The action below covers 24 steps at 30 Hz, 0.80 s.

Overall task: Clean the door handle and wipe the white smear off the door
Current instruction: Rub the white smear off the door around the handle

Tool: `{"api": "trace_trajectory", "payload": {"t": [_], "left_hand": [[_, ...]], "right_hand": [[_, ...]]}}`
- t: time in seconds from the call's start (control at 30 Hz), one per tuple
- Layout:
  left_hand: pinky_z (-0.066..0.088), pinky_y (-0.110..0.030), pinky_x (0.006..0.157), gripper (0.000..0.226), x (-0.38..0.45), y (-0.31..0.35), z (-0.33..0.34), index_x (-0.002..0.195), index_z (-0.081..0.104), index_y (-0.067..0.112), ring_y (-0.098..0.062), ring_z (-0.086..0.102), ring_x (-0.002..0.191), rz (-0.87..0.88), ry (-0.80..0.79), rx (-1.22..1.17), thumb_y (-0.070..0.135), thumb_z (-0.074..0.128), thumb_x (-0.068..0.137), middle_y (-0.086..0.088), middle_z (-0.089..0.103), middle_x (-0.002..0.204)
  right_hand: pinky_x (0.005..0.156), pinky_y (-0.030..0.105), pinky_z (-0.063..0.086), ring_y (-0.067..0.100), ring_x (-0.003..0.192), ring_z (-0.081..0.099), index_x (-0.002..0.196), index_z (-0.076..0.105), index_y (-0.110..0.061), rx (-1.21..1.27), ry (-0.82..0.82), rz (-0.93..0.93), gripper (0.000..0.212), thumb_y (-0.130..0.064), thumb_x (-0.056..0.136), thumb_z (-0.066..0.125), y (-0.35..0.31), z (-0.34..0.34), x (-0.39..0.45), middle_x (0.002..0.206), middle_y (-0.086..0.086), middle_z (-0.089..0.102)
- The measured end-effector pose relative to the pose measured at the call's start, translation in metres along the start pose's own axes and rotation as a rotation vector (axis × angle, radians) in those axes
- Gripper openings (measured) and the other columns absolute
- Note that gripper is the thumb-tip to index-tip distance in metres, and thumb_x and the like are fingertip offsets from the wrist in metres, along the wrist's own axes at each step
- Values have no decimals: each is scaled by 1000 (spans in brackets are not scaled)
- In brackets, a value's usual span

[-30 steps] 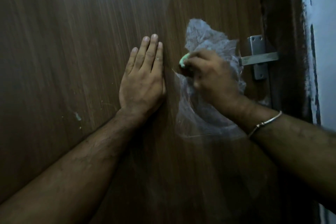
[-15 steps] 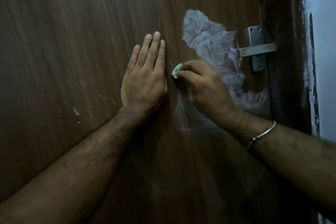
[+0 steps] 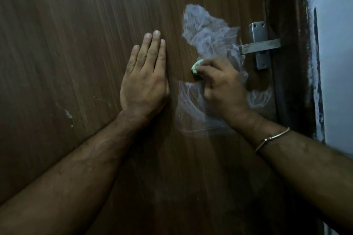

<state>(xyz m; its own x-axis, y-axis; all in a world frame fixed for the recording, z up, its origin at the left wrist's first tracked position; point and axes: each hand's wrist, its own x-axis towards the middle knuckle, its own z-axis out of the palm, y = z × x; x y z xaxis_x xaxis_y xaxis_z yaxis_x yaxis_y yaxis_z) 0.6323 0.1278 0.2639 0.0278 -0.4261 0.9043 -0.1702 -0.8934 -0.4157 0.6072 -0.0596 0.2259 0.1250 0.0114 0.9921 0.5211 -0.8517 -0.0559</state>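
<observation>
A dark brown wooden door (image 3: 76,34) fills the view. A white smear (image 3: 202,30) spreads across it just left of the metal lever handle (image 3: 259,46), and runs on below my right hand. My right hand (image 3: 223,86) grips a small pale green sponge (image 3: 196,67) and presses it against the door at the smear's left edge. My left hand (image 3: 145,76) lies flat on the door with straight fingers, to the left of the sponge.
The dark door frame (image 3: 290,53) runs down the right side, with a pale blue wall (image 3: 336,53) beyond it. Small white flecks (image 3: 67,113) mark the door at the lower left. A thin bracelet (image 3: 271,139) circles my right wrist.
My right hand slid the sponge down and left, then back to the right across the smear. A strip of door at the sponge now shows bare wood. My left hand stayed flat.
</observation>
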Motion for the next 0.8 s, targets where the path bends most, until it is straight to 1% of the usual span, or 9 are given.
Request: {"api": "trace_trajectory", "payload": {"t": [0.07,0.1,0.17,0.23,0.37,0.43,0.53,0.67,0.8], "left_hand": [[12,-44,124,60,0,-1,-1,155,21,3,-27,12,153,3,-10,-7,30,18,102,-15,17,165],[12,-44,124,60,0,-1,-2,155,22,3,-27,12,153,4,-13,-11,31,18,101,-15,17,165],[11,-44,125,60,1,0,-4,155,22,3,-27,11,153,1,-12,-15,30,18,102,-15,17,165],[11,-44,125,60,0,3,-4,155,22,3,-26,11,153,-5,-16,-15,29,18,102,-15,17,165],[11,-44,125,60,0,2,-4,155,21,2,-26,10,154,-12,-25,-13,30,17,102,-15,16,165],[11,-45,125,60,-1,2,-5,155,21,2,-27,10,154,-6,-29,-3,29,18,102,-15,15,165],[10,-44,125,60,-1,4,-5,155,21,2,-27,10,154,-6,-29,-3,28,18,101,-15,15,165],[9,-43,125,61,-1,3,-6,155,20,2,-27,10,154,-12,-31,-4,28,20,99,-15,15,165],[9,-43,125,59,-1,5,-5,155,20,3,-26,9,154,-14,-26,-4,25,24,101,-15,14,165]], "right_hand": [[91,25,46,23,106,57,108,69,-5,-18,-73,-79,29,-20,91,50,4,-2,-14,114,12,62],[93,28,48,24,107,57,109,68,-4,-22,-96,-95,31,-21,92,49,10,-5,-19,115,13,62],[94,36,52,24,107,58,109,69,-5,-33,-52,-8,24,-11,92,54,23,-8,-17,116,12,62],[91,37,53,23,104,58,109,69,-5,-30,15,76,23,-2,90,56,25,-7,-10,113,10,63],[93,37,52,27,106,59,107,69,-2,-31,-63,-57,27,-12,90,50,20,-5,-24,112,14,64],[92,39,52,26,105,59,106,70,-3,-43,-24,4,23,-6,90,53,32,-11,-21,112,13,65],[91,37,52,24,104,59,107,70,-4,-39,59,113,21,-2,90,57,35,-9,-10,111,11,65],[94,35,51,26,106,59,107,70,-3,-62,-29,-10,23,0,87,62,35,-8,-28,113,12,65],[94,29,49,22,106,58,110,69,-5,-59,78,149,24,0,89,57,39,-9,-16,114,10,64]]}}
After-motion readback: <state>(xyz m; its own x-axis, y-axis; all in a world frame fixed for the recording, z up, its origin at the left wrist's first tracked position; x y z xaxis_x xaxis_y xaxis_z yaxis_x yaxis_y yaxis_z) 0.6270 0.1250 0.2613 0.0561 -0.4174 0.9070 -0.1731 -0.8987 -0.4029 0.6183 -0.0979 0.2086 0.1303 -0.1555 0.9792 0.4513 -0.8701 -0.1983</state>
